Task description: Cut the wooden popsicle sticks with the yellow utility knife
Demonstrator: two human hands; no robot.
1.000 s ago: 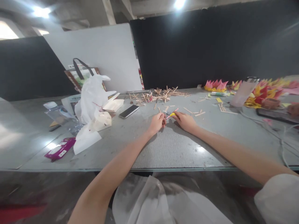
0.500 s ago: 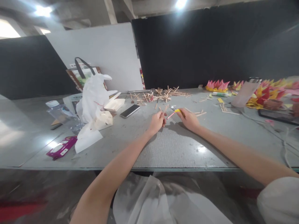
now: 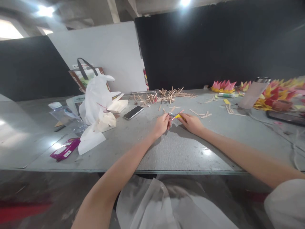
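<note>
My left hand (image 3: 162,125) is closed in a pinch near the middle of the table. What its fingertips hold is too small to make out. Opposite it, my right hand (image 3: 191,123) grips a yellow-handled tool (image 3: 178,116) that looks like a utility knife. Its thin metallic end points left and meets the left fingertips. A narrow pink-and-white strip (image 3: 173,118) slants between the two hands, crossing the tool. Just beyond them lie loose flat wooden sticks (image 3: 172,109), with a tangled pile of wooden sticks (image 3: 170,94) farther back.
Left of my hands are a phone (image 3: 133,112), a white plastic bag (image 3: 96,98), a clear bottle (image 3: 65,116) and a purple package (image 3: 65,149). To the right stand a frosted bottle (image 3: 254,93) and pink and yellow paper flowers (image 3: 223,86). A cable (image 3: 267,122) crosses the right side.
My right hand's tool has swung and moved left, so its metallic end now meets the left fingertips. The pink-and-white strip now shows on both sides of it. The left hand has barely moved.
</note>
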